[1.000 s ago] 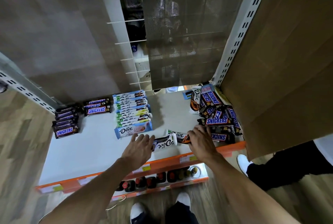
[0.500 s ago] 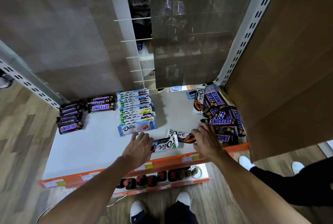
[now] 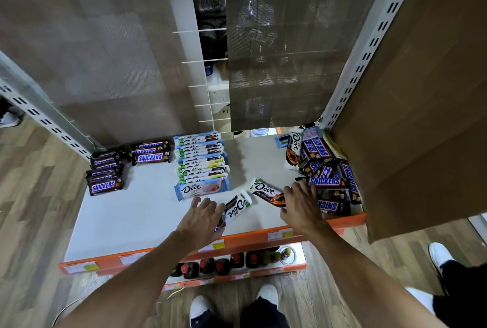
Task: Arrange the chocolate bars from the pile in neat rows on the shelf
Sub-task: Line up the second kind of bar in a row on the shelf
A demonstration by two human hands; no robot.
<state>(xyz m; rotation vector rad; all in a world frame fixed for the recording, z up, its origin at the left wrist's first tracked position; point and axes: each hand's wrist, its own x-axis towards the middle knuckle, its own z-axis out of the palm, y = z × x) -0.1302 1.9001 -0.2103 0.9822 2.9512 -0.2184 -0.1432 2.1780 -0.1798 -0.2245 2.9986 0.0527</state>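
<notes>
White-wrapped Dove bars, two loose near the shelf front, a hand at each.

First loose Dove bar (image 3: pixel 237 207) lies slanted on the shelf (image 3: pixel 126 217), its near end under the spread, fairly straight fingers of the left hand (image 3: pixel 203 218). Second loose Dove bar (image 3: pixel 264 190) sits just right of it, its brown end under the right hand (image 3: pixel 300 205), whose fingers are splayed wide and grip nothing that can be seen. Behind them is one overlapped Dove row (image 3: pixel 201 164); the number of bars in it is unclear. Two Snickers stacks (image 3: pixel 105 174) (image 3: pixel 151 152) stand far left. The jumbled pile (image 3: pixel 326 174) sits at the right with one Dove bar propped on it, and a cardboard sheet (image 3: pixel 421 90) overhangs that side. Several red-capped bottles (image 3: pixel 224 265) are on the lower shelf.
</notes>
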